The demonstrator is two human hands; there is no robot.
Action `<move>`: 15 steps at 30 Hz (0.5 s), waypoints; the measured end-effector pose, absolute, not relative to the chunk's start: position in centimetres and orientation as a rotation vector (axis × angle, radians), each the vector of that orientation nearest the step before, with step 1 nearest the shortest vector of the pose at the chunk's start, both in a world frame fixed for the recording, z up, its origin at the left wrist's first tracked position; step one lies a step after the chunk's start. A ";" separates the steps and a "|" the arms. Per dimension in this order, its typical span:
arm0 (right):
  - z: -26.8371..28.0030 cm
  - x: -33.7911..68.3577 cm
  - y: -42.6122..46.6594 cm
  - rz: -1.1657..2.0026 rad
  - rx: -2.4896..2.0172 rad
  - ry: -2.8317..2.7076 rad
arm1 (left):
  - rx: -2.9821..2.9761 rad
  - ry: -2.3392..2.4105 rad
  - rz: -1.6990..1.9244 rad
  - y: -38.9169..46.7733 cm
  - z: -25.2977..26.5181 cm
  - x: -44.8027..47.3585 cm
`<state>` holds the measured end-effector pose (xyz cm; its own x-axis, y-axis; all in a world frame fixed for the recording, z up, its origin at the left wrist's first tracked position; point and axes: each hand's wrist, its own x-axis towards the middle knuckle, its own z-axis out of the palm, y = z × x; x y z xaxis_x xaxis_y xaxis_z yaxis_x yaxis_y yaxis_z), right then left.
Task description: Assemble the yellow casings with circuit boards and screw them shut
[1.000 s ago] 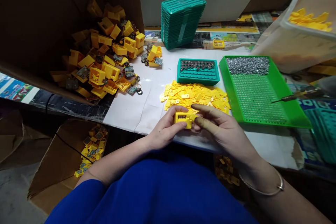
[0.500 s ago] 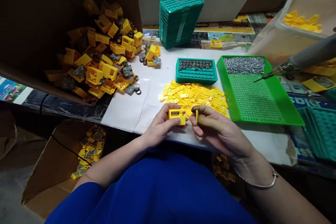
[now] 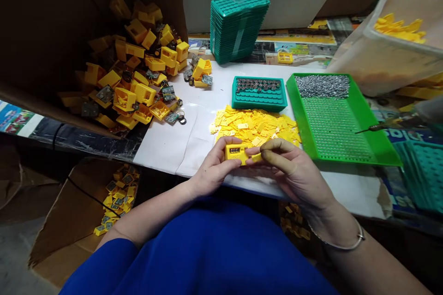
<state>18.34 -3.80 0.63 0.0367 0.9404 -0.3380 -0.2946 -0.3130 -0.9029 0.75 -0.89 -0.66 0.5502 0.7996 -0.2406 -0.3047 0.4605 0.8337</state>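
The left hand (image 3: 209,173) pinches a yellow case (image 3: 237,158) between its thumb along the near edge and its fingers at the far side, just above the front edge of the white worktop (image 3: 166,147). That grip leaves the slotted face uncovered, probably so the metal parts inside can be seen and the case's right end stays free. The right hand (image 3: 299,173) has its thumb and forefinger drawn together, with a small yellow piece (image 3: 256,157) at its fingertips, close against that end; which fingers bear the piece cannot be told. A heap of flat yellow pieces (image 3: 238,124) lies just beyond both hands, presumably for short reaches. Behind it, a teal tray (image 3: 263,101) keeps dark round parts (image 3: 256,84) in rows, apparently to hold them apart. To the right, a green tray (image 3: 363,107) has raised walls that seem meant to contain loose metal pins (image 3: 321,86), and a driver (image 3: 398,122) hangs over its right side, likely placed for the right hand.
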 end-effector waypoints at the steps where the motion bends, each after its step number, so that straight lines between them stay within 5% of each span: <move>1: 0.5 18.4 -3.8 1.452 -1.265 -0.781 | 0.827 0.686 0.746 -0.9 -0.7 0.8; 15: 0.4 17.3 -4.7 1.046 -1.441 -1.199 | 1.270 0.722 0.824 -1.9 -1.9 1.0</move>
